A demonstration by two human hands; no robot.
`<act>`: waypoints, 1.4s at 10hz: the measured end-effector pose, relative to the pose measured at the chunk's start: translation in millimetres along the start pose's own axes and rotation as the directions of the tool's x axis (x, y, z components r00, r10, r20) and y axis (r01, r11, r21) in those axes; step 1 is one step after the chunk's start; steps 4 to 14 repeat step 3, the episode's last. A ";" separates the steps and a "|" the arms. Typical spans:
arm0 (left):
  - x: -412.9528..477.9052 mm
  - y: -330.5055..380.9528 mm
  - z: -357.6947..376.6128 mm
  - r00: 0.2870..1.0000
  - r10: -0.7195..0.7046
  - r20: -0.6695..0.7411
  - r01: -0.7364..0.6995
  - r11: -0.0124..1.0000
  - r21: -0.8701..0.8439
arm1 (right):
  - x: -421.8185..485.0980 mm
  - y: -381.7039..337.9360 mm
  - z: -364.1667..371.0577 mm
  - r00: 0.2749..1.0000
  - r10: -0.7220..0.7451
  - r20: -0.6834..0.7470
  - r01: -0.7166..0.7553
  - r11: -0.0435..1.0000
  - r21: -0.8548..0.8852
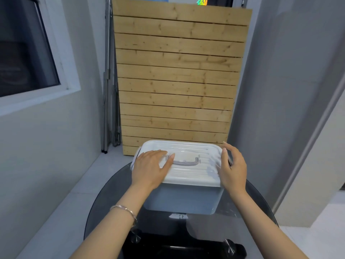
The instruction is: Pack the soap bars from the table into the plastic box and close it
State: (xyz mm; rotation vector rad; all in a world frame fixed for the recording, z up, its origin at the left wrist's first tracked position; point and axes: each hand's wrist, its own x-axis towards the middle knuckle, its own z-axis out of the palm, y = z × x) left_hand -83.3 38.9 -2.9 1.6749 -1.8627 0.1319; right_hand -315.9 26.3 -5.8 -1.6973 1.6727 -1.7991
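Note:
A pale blue plastic box [183, 199] stands on the round dark glass table [261, 206]. Its white ribbed lid [188, 171] with a grey handle [186, 161] lies on top of it. My left hand [149, 169] rests flat on the lid's left part, fingers spread, thumb near the handle. My right hand [232, 169] is at the lid's right edge, fingers apart and curved around the rim by the side latch. No soap bars show on the table; the box's contents are hidden by the lid and the frosted wall.
A wooden slatted panel [177, 81] leans upright just behind the table. Metal poles [107, 90] stand in the left corner. Grey walls close in on both sides, with a window [24, 53] at the left. The table's black base [183, 245] shows through the glass.

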 end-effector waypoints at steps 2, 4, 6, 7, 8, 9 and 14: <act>29.7 2.3 3.0 0.999 -0.020 0.028 0.019 1.000 0.024 | 28.4 -14.7 8.8 0.979 0.131 0.154 -0.122 0.990 -0.066; 31.5 -2.4 7.9 0.998 -0.031 0.054 0.030 0.999 0.028 | 46.2 -33.9 5.0 0.963 0.104 0.248 -0.149 0.974 0.170; 31.5 -2.4 7.9 0.998 -0.031 0.054 0.030 0.999 0.028 | 46.2 -33.9 5.0 0.963 0.104 0.248 -0.149 0.974 0.170; 31.5 -2.4 7.9 0.998 -0.031 0.054 0.030 0.999 0.028 | 46.2 -33.9 5.0 0.963 0.104 0.248 -0.149 0.974 0.170; 31.5 -2.4 7.9 0.998 -0.031 0.054 0.030 0.999 0.028 | 46.2 -33.9 5.0 0.963 0.104 0.248 -0.149 0.974 0.170; 31.5 -2.4 7.9 0.998 -0.031 0.054 0.030 0.999 0.028 | 46.2 -33.9 5.0 0.963 0.104 0.248 -0.149 0.974 0.170; 31.5 -2.4 7.9 0.998 -0.031 0.054 0.030 0.999 0.028 | 46.2 -33.9 5.0 0.963 0.104 0.248 -0.149 0.974 0.170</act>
